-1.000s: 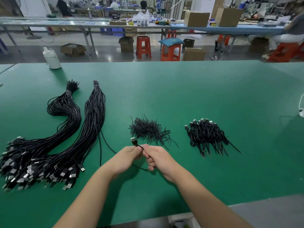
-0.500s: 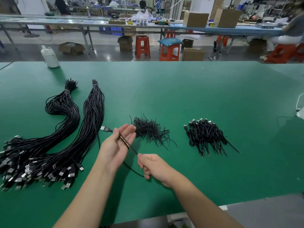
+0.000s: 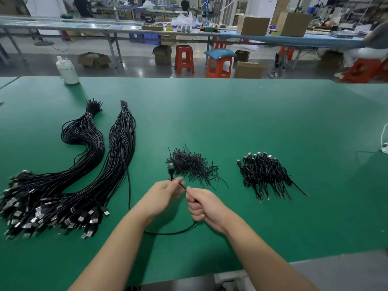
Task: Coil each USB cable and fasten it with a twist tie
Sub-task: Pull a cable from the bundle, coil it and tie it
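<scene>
My left hand (image 3: 161, 196) pinches a black USB cable (image 3: 170, 232) just below its plug, which sticks up above the fingers. My right hand (image 3: 204, 204) grips the same cable in a fist close beside the left; a loop of it trails on the green table (image 3: 252, 122) under my wrists. A loose heap of black twist ties (image 3: 192, 165) lies just beyond my hands. Two long bundles of uncoiled USB cables (image 3: 88, 175) stretch along the left. A pile of coiled, tied cables (image 3: 264, 175) sits to the right.
A white bottle (image 3: 67, 71) stands at the table's far left edge. A white cord (image 3: 384, 139) lies at the right edge. Beyond the table are orange stools (image 3: 184, 58), cardboard boxes and other workbenches. A seated person is at the far right.
My left hand, raised and open with the cable across its fingers half a second ago, has come back down beside my right hand. The plug now points upward.
</scene>
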The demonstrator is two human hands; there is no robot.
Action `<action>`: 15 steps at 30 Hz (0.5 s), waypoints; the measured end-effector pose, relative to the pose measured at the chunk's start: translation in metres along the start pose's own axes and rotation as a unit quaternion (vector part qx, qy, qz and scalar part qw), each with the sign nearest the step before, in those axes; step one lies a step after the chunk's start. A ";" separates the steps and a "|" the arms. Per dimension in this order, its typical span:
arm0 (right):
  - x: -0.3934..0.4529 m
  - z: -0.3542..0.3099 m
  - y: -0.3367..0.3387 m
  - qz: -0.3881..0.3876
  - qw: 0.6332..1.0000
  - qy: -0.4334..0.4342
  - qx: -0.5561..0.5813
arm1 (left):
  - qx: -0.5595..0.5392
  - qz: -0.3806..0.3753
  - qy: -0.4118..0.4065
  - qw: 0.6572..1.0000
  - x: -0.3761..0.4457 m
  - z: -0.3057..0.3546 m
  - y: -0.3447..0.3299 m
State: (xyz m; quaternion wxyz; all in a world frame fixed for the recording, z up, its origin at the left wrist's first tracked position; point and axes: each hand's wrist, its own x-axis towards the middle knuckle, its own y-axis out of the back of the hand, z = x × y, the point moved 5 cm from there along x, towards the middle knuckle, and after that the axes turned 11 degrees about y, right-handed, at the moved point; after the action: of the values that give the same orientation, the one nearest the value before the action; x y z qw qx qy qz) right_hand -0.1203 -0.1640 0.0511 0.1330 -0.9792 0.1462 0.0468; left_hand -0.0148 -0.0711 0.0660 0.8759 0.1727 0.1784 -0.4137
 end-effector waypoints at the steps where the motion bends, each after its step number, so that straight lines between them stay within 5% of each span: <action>1: 0.000 0.004 -0.003 -0.010 1.000 -0.004 -0.023 | -0.170 0.006 -0.014 0.985 0.005 0.003 -0.001; 4: -0.003 0.015 -0.006 -0.022 0.995 -0.033 -0.086 | -0.536 -0.032 -0.028 0.843 0.012 0.014 0.009; 5: -0.004 0.017 -0.004 -0.020 0.995 -0.039 -0.089 | -0.563 -0.055 -0.026 0.824 0.010 0.018 0.011; 7: -0.004 0.017 0.000 -0.012 0.997 -0.042 -0.057 | -0.524 -0.122 -0.024 0.843 0.003 0.022 0.015; 9: -0.004 0.013 0.005 -0.003 0.999 -0.043 -0.017 | -0.349 -0.222 -0.037 0.910 -0.010 0.027 0.012; 11: -0.003 0.009 0.009 0.006 0.998 -0.053 0.014 | -0.034 -0.297 -0.040 0.954 -0.022 0.021 0.004; 13: -0.003 0.004 0.010 0.002 0.998 -0.055 0.024 | 0.207 -0.300 0.022 0.931 -0.024 0.005 0.002; 15: -0.003 -0.001 0.008 -0.010 0.999 -0.047 0.022 | 0.300 -0.229 0.077 0.923 -0.020 -0.001 0.003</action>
State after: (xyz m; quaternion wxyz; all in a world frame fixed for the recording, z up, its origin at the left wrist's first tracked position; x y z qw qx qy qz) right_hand -0.1261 -0.1711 0.0506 0.1615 -0.9741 0.1309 0.0886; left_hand -0.0246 -0.0561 0.0750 0.6481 0.4136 0.1475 -0.6222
